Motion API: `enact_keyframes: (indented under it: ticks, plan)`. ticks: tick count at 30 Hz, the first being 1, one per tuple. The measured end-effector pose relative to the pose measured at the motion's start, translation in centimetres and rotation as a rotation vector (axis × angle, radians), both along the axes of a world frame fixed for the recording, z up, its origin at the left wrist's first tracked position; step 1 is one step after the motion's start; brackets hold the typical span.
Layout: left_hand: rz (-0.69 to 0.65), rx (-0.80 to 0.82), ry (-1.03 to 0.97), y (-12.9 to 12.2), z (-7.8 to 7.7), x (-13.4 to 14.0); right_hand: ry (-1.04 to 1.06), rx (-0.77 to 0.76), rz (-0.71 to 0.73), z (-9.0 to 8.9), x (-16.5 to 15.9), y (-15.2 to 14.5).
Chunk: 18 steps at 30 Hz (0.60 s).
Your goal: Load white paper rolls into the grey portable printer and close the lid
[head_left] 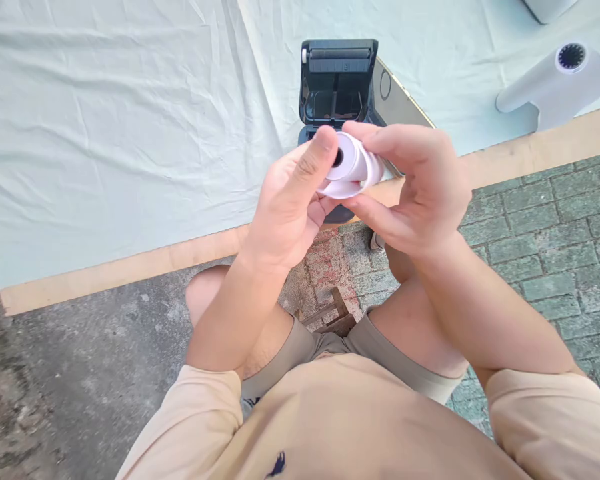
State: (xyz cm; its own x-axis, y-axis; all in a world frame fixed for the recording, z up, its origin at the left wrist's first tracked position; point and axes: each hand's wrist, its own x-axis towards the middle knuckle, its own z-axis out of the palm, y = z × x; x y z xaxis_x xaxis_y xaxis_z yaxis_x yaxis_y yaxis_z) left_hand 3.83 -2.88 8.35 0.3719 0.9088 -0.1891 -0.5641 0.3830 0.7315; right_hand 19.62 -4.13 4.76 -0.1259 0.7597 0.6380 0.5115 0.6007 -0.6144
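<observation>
Holding paper roll (pixel 350 162) between fingers (pixel 397 145)

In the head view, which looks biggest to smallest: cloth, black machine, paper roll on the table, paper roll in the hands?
1. Cloth
2. Black machine and tabletop roll: too alike to rank
3. Held roll, partly hidden

the paper roll (pixel 351 159) is white with a lilac tint and a black core (pixel 339 157), the lidded device (pixel 337 83) black, the cloth (pixel 130 133) pale blue, the table edge (pixel 130 271) tan, the paving (pixel 555 247) brick-patterned in grey-green and red, the shirt (pixel 340 420) beige.
</observation>
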Motion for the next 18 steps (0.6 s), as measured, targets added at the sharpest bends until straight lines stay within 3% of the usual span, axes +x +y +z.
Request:
enact_keyframes:
  ticks: [4, 14, 16, 18]
  plan:
    - [-0.028, -0.049, -0.002, 0.1, -0.3, 0.0, -0.017, -0.073, -0.012, -0.2, 0.1, 0.1]
    - [-0.104, 0.1, 0.217, -0.3, 0.5, 0.0, -0.028, -0.115, -0.057, -0.1, 0.3, 0.1]
    - [0.017, 0.143, 0.31, 0.1, 0.2, -0.4, 0.07, -0.135, -0.078, -0.2, 1.0, 0.5]
    - [0.264, 0.222, 0.447, 0.9, -0.5, -1.2, 0.216, -0.19, -0.094, -0.7, 2.0, 1.3]
